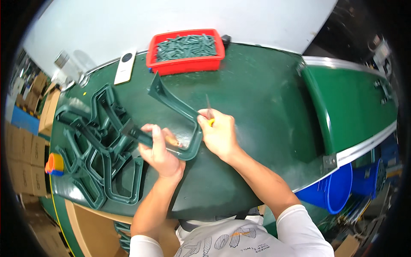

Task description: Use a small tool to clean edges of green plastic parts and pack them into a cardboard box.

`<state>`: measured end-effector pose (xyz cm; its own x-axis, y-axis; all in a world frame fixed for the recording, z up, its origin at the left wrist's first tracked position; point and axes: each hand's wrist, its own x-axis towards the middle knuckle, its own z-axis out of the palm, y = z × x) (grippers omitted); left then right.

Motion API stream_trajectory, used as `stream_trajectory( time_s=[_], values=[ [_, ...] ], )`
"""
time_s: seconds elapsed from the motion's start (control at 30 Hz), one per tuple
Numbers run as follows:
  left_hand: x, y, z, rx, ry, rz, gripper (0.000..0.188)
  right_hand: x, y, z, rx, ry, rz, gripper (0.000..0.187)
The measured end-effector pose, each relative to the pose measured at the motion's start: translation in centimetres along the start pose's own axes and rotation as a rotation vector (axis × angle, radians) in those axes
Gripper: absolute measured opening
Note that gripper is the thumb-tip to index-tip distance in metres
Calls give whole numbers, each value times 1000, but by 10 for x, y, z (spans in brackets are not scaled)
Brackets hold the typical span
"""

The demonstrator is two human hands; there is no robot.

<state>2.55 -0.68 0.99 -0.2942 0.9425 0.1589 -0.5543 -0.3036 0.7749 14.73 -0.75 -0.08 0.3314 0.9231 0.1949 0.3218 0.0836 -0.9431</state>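
My left hand (160,156) is closed round the lower part of a dark green plastic U-shaped bracket (173,103). The bracket is held tilted above the bench, with one arm pointing up and away to the left. My right hand (220,133) is at the bracket's right bend, its fingertips touching the edge. It grips a small knife (211,121) with a yellow handle, whose thin blade points away from me. Left of my hands lies a loose pile of similar green brackets (109,150), some overlapping.
A red bin (186,66) of small green plastic pieces stands at the back, with a white phone (125,68) left of it. At right is a green conveyor belt (346,103) with a metal rim, and a blue bucket (332,188) below. An orange-yellow tape roll (55,163) sits far left.
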Motion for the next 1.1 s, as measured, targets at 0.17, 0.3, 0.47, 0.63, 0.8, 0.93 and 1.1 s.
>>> stream_trajectory(
  time_s=[0.17,0.3,0.47,0.63,0.8,0.93,1.1],
  values=[
    [-8,-2,2,126,-177,209,12,-1,-4,-15,228,-52,148,20],
    [-15,-6,-8,384,-292,440,12,4,-1,-30,190,-246,266,22],
    [-20,-8,-15,544,-522,524,16,7,1,-43,309,-411,588,15],
    [-17,-14,-19,513,-359,615,19,-22,2,-29,545,-263,663,20],
    [-9,-15,-14,614,-191,640,12,-45,-10,-22,287,-422,519,21],
    [18,-14,-18,319,52,296,11,-53,-44,-35,258,-188,-11,22],
    [17,-5,-15,-11,-60,-149,13,-7,-86,-71,228,84,-675,24]
  ],
)
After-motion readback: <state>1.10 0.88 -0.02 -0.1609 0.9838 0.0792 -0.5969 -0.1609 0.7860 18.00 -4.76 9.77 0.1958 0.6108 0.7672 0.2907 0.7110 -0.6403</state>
